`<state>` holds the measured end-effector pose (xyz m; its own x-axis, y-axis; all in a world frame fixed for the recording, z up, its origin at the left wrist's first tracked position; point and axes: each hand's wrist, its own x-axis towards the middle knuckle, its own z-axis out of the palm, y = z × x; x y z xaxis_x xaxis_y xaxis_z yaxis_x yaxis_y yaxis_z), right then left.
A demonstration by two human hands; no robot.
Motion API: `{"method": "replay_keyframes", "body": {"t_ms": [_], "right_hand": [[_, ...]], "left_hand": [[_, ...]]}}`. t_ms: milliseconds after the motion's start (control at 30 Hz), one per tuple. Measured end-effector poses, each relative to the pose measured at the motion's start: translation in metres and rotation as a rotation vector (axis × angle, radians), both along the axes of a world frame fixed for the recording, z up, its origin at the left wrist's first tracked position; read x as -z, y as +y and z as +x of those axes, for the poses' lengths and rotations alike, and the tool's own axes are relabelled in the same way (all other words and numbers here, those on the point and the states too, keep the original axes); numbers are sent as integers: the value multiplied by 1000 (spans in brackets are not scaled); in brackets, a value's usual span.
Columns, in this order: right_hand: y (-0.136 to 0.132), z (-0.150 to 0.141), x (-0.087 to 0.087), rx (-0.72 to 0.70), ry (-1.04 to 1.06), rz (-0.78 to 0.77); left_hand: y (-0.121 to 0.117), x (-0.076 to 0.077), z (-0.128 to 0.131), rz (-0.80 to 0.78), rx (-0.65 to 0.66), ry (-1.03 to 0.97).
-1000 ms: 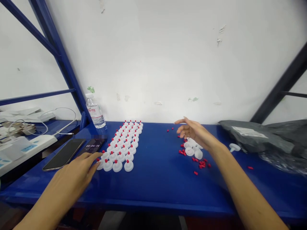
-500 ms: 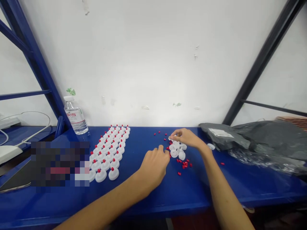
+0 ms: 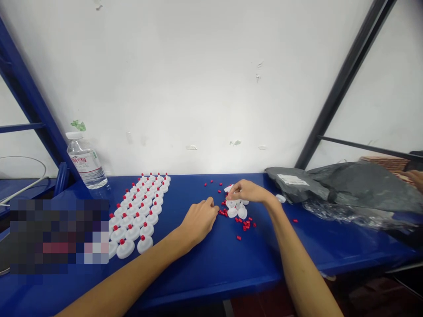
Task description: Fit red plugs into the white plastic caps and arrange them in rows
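Note:
My right hand point(image 3: 247, 192) reaches over a small pile of white round plastic caps point(image 3: 242, 212), its thumb and fingers pinched on a white cap point(image 3: 228, 188) at the far-left side of the pile. Just to the left, my left hand point(image 3: 200, 220) is closed with its fingertips at several small red caps point(image 3: 223, 212); whatever it holds is hidden. More loose red caps point(image 3: 246, 225) lie in front of the pile. On the left, white caps point(image 3: 125, 248) stand in close rows, with red caps on their spouts.
A water bottle point(image 3: 86, 163) stands at the back left, beyond a blurred patch. Dark plastic bags point(image 3: 297, 185) lie at the right, near a lone white cap point(image 3: 280, 198) and a red cap point(image 3: 295, 220). Another person's hand point(image 3: 415, 178) shows at the right edge of the view.
The view has swung slightly right, so things sit further left. My left hand stays closed near the red caps; my right fingers are a little lower at the pile. Another person's hand has appeared.

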<state>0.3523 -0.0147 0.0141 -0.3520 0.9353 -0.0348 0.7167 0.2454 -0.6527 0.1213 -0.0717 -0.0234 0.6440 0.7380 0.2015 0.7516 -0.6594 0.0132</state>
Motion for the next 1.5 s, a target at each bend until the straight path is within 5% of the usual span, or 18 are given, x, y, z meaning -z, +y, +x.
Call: {"method": "replay_keyframes", "body": {"t_ms": [433,667,1500], "right_hand": [[1,3,-3,87,-13,78],[-9,-5,-9,-97,-9,-136],[-10,-5,-9,-81,-8,-90]], "left_hand": [[0,0,0,5,32,-38],[0,3,0,-11,13,-88],[0,9,-1,-57,-54,-186]]}}
